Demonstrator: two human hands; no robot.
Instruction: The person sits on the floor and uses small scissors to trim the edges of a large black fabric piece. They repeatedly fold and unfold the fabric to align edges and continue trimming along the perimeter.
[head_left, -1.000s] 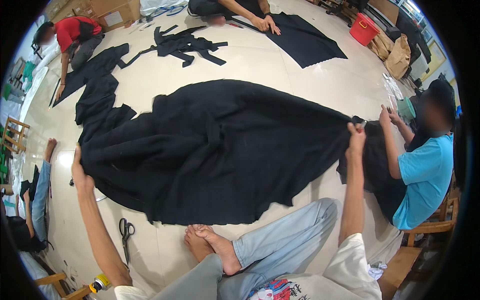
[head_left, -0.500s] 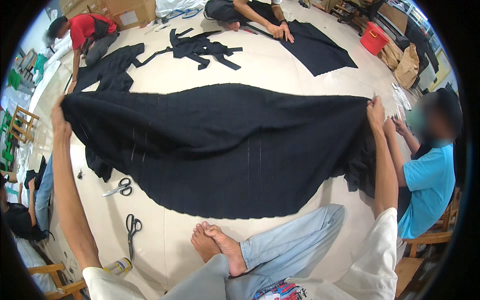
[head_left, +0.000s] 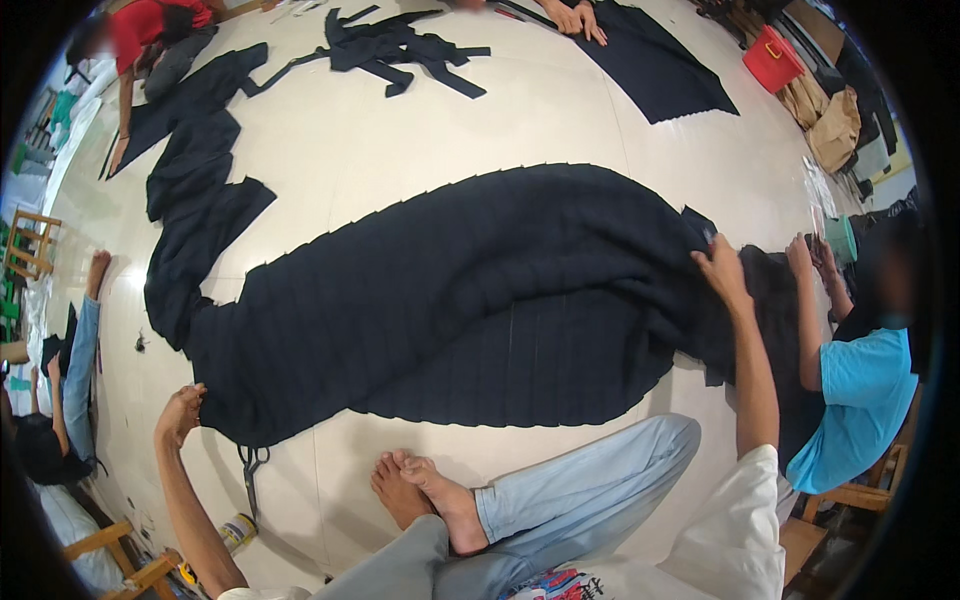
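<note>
A wide black pleated cloth (head_left: 420, 310) lies across the floor in front of me, its far edge arched and a fold running through its right half. My left hand (head_left: 180, 412) pinches its near left corner, low over the floor. At the right end, my right hand (head_left: 722, 272) rests at the cloth with thumb and forefinger spread apart; a small corner of fabric sticks out beyond the fingertips. Black-handled scissors (head_left: 252, 482) lie just below the cloth's near left edge, their handles close against it. Another black length of fabric (head_left: 190, 190) trails away at the far left.
My bare feet (head_left: 425, 495) are crossed near the cloth. A yellow-labelled can (head_left: 237, 531) lies by my left forearm. A person in blue (head_left: 855, 390) handles dark fabric at right. Black strips (head_left: 390, 50), a black panel (head_left: 655, 65) and a red bucket (head_left: 773, 58) are farther off.
The cloth, held up stretched before, has come down over the floor. My left hand moved down toward me with its corner; my right hand lowered and its fingers spread. One scissors pair became covered.
</note>
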